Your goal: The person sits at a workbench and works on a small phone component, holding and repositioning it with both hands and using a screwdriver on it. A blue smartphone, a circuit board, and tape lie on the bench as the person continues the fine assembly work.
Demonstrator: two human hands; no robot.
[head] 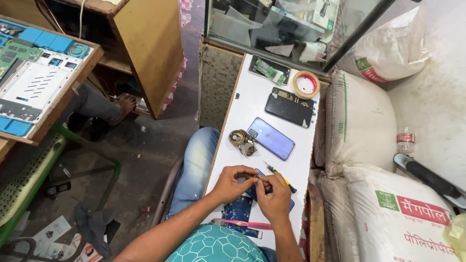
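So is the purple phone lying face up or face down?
Face down. The purple phone lies flat on the white table, smooth back upward, with its camera block at one corner and no screen showing.

Single view only, from a camera worn on the person's head. It looks steeply downward and forward over the chest onto a narrow white board (252,104) across the lap. Hands sit close, in the lower centre of the frame. Floor shows left, stacked white sacks (388,208) right, a glass cabinet (252,24) ahead.
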